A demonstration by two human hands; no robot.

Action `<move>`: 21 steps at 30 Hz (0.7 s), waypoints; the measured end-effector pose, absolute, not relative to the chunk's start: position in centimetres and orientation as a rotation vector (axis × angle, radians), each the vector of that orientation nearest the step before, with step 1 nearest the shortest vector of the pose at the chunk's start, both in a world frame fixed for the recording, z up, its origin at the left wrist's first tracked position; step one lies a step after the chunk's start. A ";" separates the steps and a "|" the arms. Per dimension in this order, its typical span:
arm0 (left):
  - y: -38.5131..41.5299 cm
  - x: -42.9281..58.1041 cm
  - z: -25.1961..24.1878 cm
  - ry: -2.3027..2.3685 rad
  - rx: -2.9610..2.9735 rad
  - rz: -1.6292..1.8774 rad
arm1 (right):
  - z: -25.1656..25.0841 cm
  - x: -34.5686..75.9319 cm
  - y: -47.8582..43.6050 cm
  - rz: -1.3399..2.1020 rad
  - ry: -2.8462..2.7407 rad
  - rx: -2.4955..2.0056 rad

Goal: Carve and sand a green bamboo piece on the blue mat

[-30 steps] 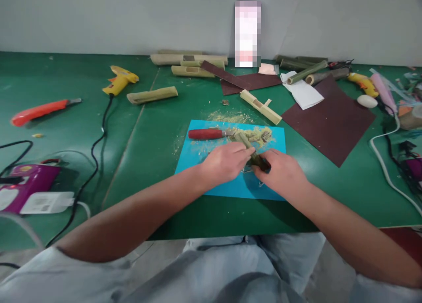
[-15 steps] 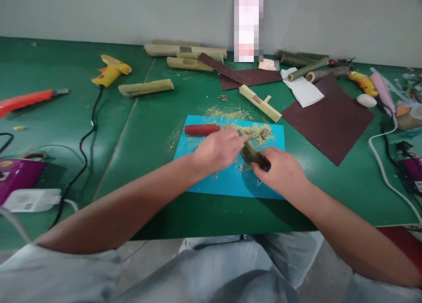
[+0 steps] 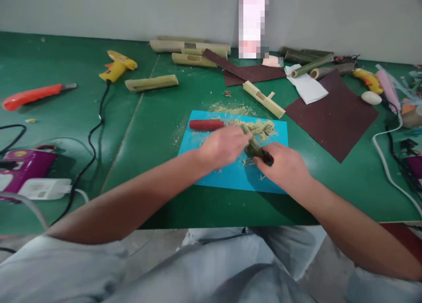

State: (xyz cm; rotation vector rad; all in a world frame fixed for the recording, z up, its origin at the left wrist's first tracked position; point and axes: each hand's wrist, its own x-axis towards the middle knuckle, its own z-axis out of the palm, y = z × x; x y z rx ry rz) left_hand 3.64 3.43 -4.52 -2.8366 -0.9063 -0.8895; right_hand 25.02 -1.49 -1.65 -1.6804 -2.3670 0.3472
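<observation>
Right hand grasps bamboo piece; left hand curled at it, grip unclear; red handle at bamboo's ten o'clock.

Over the blue sheet, the right hand grips the near end of a bamboo piece. The left hand is curled against its side; I can't make out its grip. Behind lie a red handle and shavings; off left, a yellow glue gun.
</observation>
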 end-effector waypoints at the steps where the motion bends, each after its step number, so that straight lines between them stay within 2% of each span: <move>1: 3.3 3.7 -4.4 -0.898 -2.870 -0.864 | -1.7 25.0 -1.5 0.349 -2.370 -1.679; 5: 3.5 3.5 -4.4 -0.975 -2.832 -0.932 | -1.6 24.9 -1.6 0.352 -2.363 -1.706; 10: 3.6 3.3 -4.5 -0.818 -2.871 -0.836 | -1.6 24.9 -1.7 0.325 -2.364 -1.686; 12: 3.4 3.3 -4.6 -0.929 -2.791 -0.895 | -1.7 24.9 -1.7 0.328 -2.353 -1.697; 15: 3.0 3.5 -4.9 -0.924 -2.851 -0.771 | -1.7 25.0 -1.6 0.358 -2.354 -1.712; 21: 3.7 3.3 -5.1 -0.969 -2.864 -0.939 | -1.6 24.9 -1.5 0.422 -2.332 -1.720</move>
